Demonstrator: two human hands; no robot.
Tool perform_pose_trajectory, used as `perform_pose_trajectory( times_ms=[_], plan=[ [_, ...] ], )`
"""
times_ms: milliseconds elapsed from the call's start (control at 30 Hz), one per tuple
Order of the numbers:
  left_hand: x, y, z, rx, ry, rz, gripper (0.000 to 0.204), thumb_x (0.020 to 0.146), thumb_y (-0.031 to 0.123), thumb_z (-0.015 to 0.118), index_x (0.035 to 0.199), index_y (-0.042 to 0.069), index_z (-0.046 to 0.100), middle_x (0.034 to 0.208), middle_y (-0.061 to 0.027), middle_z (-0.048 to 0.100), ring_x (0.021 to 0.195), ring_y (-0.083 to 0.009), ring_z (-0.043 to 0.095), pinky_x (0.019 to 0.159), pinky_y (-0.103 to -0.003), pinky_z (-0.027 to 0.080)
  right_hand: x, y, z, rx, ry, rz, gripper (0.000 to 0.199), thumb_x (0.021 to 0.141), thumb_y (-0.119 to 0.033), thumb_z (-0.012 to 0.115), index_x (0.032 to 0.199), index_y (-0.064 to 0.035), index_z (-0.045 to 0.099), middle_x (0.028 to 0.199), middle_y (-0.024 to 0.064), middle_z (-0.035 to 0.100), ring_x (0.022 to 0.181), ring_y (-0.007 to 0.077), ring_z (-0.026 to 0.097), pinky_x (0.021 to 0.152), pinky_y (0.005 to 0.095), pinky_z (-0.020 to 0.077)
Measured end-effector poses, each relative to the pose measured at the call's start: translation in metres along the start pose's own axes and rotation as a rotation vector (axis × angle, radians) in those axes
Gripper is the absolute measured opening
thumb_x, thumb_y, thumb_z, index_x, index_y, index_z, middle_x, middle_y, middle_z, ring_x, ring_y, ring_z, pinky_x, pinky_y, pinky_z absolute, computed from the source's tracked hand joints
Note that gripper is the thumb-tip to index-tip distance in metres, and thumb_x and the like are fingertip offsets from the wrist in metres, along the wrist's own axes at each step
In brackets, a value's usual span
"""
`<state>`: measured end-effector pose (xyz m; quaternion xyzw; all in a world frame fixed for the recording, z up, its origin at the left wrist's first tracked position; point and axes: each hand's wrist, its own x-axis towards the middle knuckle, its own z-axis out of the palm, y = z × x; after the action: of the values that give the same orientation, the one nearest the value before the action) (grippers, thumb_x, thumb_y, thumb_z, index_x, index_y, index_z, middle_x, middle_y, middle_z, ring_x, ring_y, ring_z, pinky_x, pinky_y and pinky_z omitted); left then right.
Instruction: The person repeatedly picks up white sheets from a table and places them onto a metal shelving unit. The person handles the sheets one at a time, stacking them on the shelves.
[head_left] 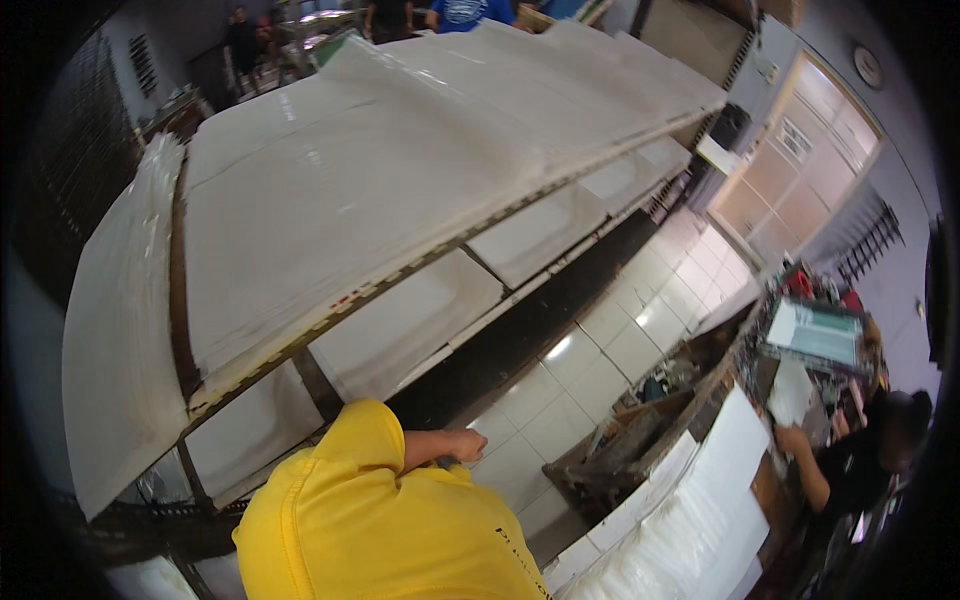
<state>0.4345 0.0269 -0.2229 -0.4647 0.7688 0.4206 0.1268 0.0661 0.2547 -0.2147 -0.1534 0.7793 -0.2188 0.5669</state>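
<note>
My left forearm comes out of a yellow sleeve (360,435) and bends across in front of me. At its end my left hand (465,446) is closed over the tiled aisle. A small dark thing shows just below the wrist; what the fingers hold, if anything, cannot be made out. My right hand does not show. The hand is nearest to a long rack whose top carries large whitish plastic sheets (330,210), overlapping and wavy. On the rack's lower level lie more pale sheets (410,315). Another stack of sheets (120,330) hangs down at the left end.
White floor tiles (555,410) run toward a framed door (800,150). At the right, a worn wooden bench (650,440) stands beside a pile of clear plastic sheets (690,520). A person in black (850,470) reaches to a whitish piece there. Other people stand behind the rack.
</note>
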Motion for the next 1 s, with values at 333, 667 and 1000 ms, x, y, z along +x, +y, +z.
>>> perform_pose_trajectory(
  times_ms=[333, 667, 1000],
  plan=[
    [-0.003, -0.079, 0.076, -0.151, -0.068, -0.148, 0.041, 0.088, 0.030, 0.059, 0.118, 0.004, 0.067, 0.119, -0.0220, 0.067, 0.110, -0.0378, 0.064, 0.092, -0.049, 0.050, 0.022, -0.094, 0.034, -0.097, -0.067, -0.156, 0.018, 0.099, -0.015, 0.050, 0.088, -0.0030, 0.058, 0.068, 0.0054, 0.057, 0.060, 0.0150, 0.055, 0.056, 0.0307, 0.0457],
    [-0.011, -0.061, 0.027, 0.021, -0.145, -0.186, 0.042, 0.088, 0.028, 0.060, 0.122, 0.004, 0.066, 0.125, -0.0217, 0.064, 0.116, -0.0374, 0.061, 0.097, -0.049, 0.048, 0.011, -0.076, 0.038, -0.055, -0.036, -0.109, 0.018, 0.099, -0.016, 0.050, 0.087, -0.0034, 0.057, 0.068, 0.0049, 0.055, 0.059, 0.0149, 0.053, 0.055, 0.0309, 0.0447],
    [0.023, -0.044, 0.061, 0.005, -0.091, -0.059, 0.039, 0.088, 0.027, 0.056, 0.118, 0.003, 0.064, 0.120, -0.0226, 0.064, 0.112, -0.0389, 0.061, 0.095, -0.048, 0.049, -0.002, -0.038, 0.026, -0.023, 0.008, -0.062, 0.019, 0.099, -0.016, 0.050, 0.087, -0.0037, 0.056, 0.067, 0.0044, 0.054, 0.058, 0.0148, 0.052, 0.054, 0.0310, 0.0437]
  ],
)
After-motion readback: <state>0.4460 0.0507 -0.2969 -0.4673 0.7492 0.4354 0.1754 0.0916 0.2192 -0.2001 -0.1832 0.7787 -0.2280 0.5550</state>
